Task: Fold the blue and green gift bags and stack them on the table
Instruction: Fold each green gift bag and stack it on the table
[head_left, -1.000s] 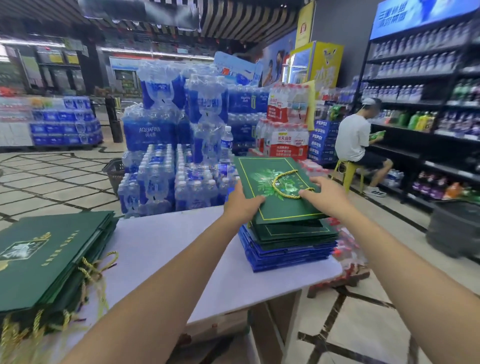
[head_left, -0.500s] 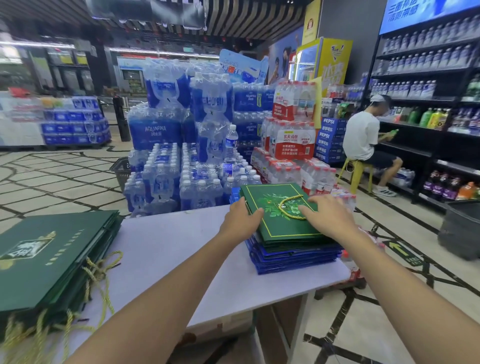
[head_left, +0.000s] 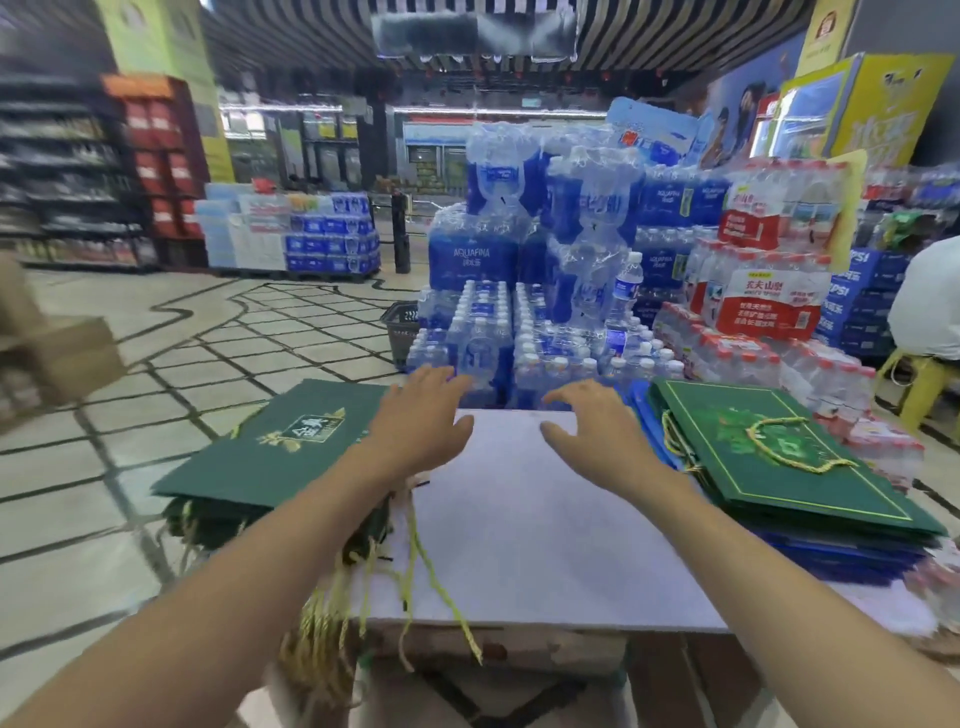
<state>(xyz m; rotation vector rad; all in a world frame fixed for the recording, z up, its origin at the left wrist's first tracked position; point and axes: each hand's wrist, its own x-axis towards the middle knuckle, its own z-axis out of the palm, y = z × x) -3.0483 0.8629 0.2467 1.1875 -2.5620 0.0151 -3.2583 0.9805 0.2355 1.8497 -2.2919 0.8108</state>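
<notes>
1. Green card, matte and stiff: a pile of green gift bags (head_left: 270, 447) lies flat at the left edge of the white table (head_left: 519, 519), with twisted gold cord handles (head_left: 436, 587) trailing over the front.
2. The folded stack sits on the right: a gold-bordered green bag (head_left: 779, 467) on top, blue bags (head_left: 841, 556) beneath.
3. The left hand (head_left: 415, 421) hovers at the pile's inner edge and the right hand (head_left: 597, 421) over bare tabletop. Both are spread with relaxed fingers, holding nothing.
4. The next step is probably fetching another bag: lift only the top one, free its cords from the tangle first, and press along existing creases.
</notes>
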